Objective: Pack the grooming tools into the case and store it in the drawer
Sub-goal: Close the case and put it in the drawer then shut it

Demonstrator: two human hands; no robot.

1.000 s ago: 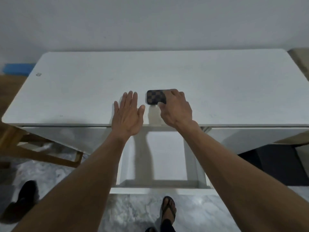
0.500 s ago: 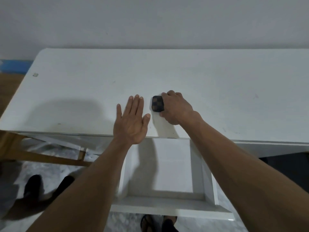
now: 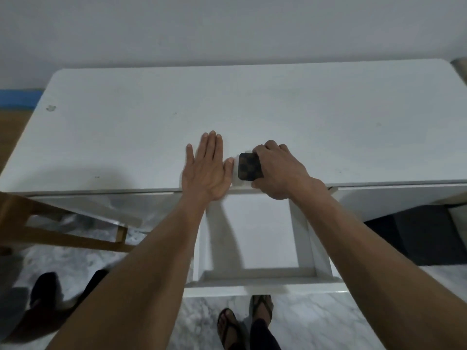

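A small dark checkered case (image 3: 249, 165) is held just above the front edge of the white table (image 3: 252, 109). My right hand (image 3: 280, 170) grips it, fingers curled over its far side and thumb under its near edge. My left hand (image 3: 207, 168) lies flat on the tabletop just left of the case, fingers straight. Below both hands the white drawer (image 3: 257, 281) stands pulled out, and its floor shows nothing inside. No loose grooming tools are visible.
A wooden chair frame (image 3: 63, 231) stands under the table at the left. Dark shoes (image 3: 48, 286) lie on the marble floor at lower left. My sandalled feet (image 3: 247, 319) are in front of the drawer. A dark object (image 3: 414, 233) sits under the table's right side.
My right hand has drawn the case toward the table's front edge, tilted over the open drawer. The left hand stays flat on the table.
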